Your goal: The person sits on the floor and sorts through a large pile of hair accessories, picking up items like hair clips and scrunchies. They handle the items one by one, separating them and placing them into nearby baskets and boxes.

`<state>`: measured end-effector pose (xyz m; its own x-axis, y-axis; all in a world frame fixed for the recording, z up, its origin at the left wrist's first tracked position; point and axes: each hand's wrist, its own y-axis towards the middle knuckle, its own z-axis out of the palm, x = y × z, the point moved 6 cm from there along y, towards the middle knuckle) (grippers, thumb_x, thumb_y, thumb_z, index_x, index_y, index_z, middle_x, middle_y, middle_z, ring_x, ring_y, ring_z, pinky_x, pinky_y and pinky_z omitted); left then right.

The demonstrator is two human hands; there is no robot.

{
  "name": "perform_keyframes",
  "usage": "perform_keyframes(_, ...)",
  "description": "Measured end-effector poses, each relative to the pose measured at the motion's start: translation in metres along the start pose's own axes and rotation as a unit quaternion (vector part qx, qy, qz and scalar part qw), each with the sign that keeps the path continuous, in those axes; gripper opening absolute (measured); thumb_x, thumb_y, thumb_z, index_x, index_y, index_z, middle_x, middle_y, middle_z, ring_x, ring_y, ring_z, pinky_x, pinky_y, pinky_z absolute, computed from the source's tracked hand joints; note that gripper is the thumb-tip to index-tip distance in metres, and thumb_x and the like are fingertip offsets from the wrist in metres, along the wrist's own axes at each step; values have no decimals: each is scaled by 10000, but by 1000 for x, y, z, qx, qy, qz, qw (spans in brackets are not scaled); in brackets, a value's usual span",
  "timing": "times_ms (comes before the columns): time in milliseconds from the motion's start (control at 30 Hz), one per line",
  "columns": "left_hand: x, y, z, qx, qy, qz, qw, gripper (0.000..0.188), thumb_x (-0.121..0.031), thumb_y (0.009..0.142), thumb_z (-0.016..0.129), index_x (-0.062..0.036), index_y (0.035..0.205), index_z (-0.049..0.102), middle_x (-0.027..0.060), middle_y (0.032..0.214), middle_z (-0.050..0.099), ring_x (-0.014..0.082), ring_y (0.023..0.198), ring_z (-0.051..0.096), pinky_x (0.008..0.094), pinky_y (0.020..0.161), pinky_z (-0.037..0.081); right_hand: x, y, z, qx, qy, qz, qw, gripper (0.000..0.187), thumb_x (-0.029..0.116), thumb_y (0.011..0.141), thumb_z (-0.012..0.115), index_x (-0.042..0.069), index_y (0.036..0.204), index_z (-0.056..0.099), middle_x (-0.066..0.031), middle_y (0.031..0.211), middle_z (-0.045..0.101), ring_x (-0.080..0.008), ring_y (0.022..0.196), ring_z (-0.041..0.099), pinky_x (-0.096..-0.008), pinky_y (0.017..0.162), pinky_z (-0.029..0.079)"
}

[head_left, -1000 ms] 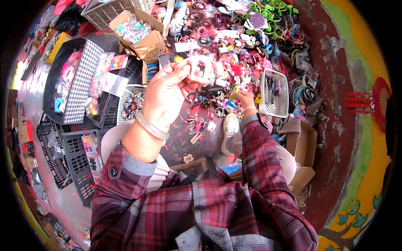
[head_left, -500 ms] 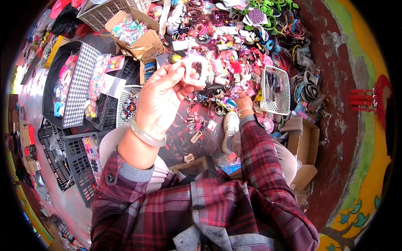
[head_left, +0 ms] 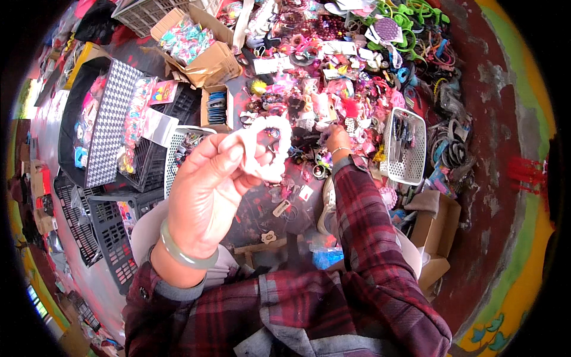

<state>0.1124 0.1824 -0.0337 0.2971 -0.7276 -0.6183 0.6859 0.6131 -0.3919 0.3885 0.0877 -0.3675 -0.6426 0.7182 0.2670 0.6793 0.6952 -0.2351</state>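
Note:
Raised in front of me, my left hand (head_left: 205, 193) pinches a pale, whitish-pink fabric scrunchie (head_left: 269, 171) between thumb and fingers. Its ring hangs open, and the clutter behind shows through the hole. Farther off, my right hand (head_left: 338, 140) reaches down into a wide heap of hair accessories (head_left: 363, 95), mostly pink, red and white. The fingers of that hand are hidden among the pieces, so I cannot tell whether they grip anything. A white shoe (head_left: 327, 208) is partly covered by my right forearm.
Right of the heap stands a white perforated basket (head_left: 407, 169), with an open cardboard box (head_left: 437, 226) nearer. On the left are a houndstooth-patterned box (head_left: 110, 128), a grey plastic crate (head_left: 113, 238) and a carton of packets (head_left: 214, 62). Green headbands (head_left: 407, 30) lie at the far right.
My left hand has come nearer and lower with the scrunchie, whose ring now faces me more openly. My right hand has shifted slightly left and farther into the heap.

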Motion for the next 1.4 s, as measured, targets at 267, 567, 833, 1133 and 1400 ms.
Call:
perform_keyframes(267,1,1,-1,-3,-27,-15,1000,123,-86,871,518,-47,987,521,121,966,597,224,940,584,338,814,458,-1,27,10,32,-58,-50,997,215,51,742,467,13,878,629,-217,935,585,-358,872,586,-428,772,481)
perform_keyframes(567,7,-1,-1,8,-15,-20,1000,97,-84,873,513,-47,962,531,106,965,600,220,939,586,331,796,465,-41,-8,-6,36,7,27,999,205,103,664,562,61,846,646,-190,832,627,-349,828,601,-425,751,481)
perform_keyframes(833,6,3,10,27,-2,-7,1000,81,-101,879,508,-44,927,536,94,908,609,199,859,598,314,750,484,-97,-14,5,34,546,159,822,254,100,751,586,25,993,569,-74,854,605,-162,682,578,-302,558,484)
perform_keyframes(1133,8,7,8,59,31,-1,998,195,-145,878,512,-16,1023,528,132,929,617,180,828,598,253,716,456,-48,-60,-27,43,735,179,653,243,22,790,576,49,1029,545,-51,854,598,-166,732,577,-300,601,488)
perform_keyframes(1400,11,11,6,71,24,5,997,170,-130,877,514,-25,1009,526,128,924,614,188,834,596,261,724,474,-21,-75,-26,41,801,163,575,237,5,796,538,32,1021,468,-89,913,561,-258,895,583,-340,680,508)
